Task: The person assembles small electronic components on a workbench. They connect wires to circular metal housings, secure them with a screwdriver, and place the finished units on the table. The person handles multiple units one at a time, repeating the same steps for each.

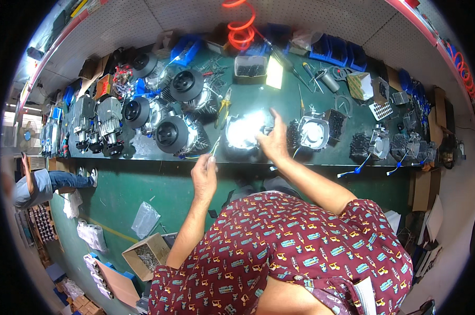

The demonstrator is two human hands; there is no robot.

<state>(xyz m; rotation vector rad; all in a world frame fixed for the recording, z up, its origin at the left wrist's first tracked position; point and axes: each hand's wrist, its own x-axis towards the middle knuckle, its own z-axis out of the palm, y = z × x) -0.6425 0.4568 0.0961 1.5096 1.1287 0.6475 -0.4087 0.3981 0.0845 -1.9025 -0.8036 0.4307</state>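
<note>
Hands apart. Left hand (pixel 205 176): thumb and fingertips pinched on thin wires (pixel 215 145). Right hand (pixel 275 140): at right side of glare-lit metal housing (pixel 241 134), thumb and index spread; cannot tell whether it grips. Housing sits near front edge of green desk (pixel 253 98), right of yellow-handled pliers (pixel 224 107).

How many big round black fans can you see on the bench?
4, grouped on the left side: front-right fan, nearest the left hand; front-left fan; back-right fan; back-left fan. Others may be hidden.
</note>
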